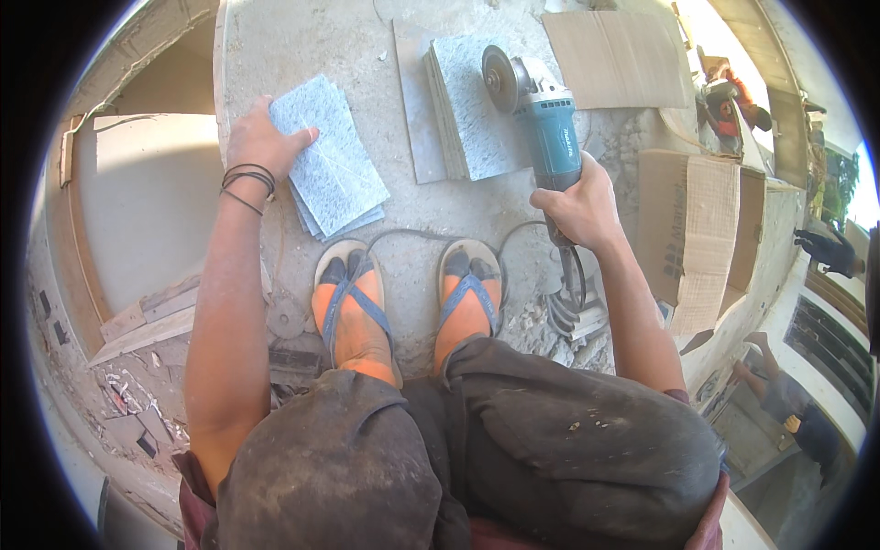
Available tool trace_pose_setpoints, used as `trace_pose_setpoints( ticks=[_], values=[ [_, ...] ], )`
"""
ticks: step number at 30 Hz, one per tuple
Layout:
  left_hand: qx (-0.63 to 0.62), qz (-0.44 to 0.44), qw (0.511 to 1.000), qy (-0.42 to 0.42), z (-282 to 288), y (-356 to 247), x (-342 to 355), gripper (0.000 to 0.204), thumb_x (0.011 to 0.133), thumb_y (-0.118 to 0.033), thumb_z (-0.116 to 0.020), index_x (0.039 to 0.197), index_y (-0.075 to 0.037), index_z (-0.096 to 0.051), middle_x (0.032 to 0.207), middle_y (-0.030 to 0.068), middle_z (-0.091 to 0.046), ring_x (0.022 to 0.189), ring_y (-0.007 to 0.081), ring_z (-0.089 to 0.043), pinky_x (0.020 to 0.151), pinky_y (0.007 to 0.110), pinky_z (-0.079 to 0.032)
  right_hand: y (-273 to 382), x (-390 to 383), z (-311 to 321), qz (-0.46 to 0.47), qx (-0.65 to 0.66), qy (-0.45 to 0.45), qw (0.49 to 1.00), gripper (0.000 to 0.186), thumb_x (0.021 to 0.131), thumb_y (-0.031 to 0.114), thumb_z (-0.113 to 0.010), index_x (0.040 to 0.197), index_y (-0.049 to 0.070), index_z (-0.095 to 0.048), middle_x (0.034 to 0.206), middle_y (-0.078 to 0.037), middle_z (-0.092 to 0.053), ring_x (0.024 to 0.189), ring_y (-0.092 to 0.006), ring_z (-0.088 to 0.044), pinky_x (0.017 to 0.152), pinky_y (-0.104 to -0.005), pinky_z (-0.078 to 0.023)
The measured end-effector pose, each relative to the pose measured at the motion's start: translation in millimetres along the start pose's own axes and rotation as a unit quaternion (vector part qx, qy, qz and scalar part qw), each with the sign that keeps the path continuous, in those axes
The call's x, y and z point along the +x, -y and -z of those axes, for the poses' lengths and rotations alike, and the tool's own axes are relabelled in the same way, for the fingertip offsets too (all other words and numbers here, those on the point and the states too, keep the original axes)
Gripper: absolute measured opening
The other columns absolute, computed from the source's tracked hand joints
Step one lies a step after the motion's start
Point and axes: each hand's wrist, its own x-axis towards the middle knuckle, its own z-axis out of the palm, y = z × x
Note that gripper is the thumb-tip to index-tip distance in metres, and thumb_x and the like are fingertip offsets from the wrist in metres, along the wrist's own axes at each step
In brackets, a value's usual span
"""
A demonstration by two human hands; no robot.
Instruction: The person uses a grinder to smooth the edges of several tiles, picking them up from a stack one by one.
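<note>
My left hand grips the upper left end of a small, loosely fanned stack of pale blue-grey speckled tiles, thumb on the top tile. My right hand is closed around the body of a teal angle grinder, whose silver head and disc point away from me over the right part of a second, neater tile stack. That stack rests on a flat grey sheet. A black cord runs from the grinder across the concrete near my sandalled feet.
Flattened cardboard and an open cardboard box lie at the right, near rubble. Wood scraps and debris are at the left. Other people appear along the right rim: one in red, two in dark clothes.
</note>
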Motion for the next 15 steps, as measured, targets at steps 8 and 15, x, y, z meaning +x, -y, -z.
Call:
trace_pose_setpoints(
  ticks=[8,15],
  values=[
    [0.030,-0.009,0.999,-0.004,1.1,-1.6,-3.4,0.089,0.078,-0.044,-0.090,0.149,-0.001,-0.057,0.135,0.0261,-0.069,0.129,0.0386,-0.065,0.111,0.046,-0.051,18.8,25.2,18.2,0.022,0.054,0.034,0.998,0.044,0.070,0.019,-0.080,0.105,-0.004,-0.066,0.087,-0.013,-0.073,0.080,-0.0214,-0.070,0.079,-0.0373,-0.056],
    [0.061,0.000,0.998,-0.017,0.7,-5.9,-7.8,0.093,0.079,-0.044,-0.091,0.153,-0.003,-0.052,0.141,0.0331,-0.058,0.129,0.0454,-0.063,0.110,0.046,-0.053,3.8,35.9,37.9,0.082,-0.034,0.035,0.995,0.052,0.068,0.019,-0.083,0.112,-0.003,-0.067,0.096,-0.017,-0.074,0.087,-0.0273,-0.072,0.085,-0.0395,-0.056]
  ],
)
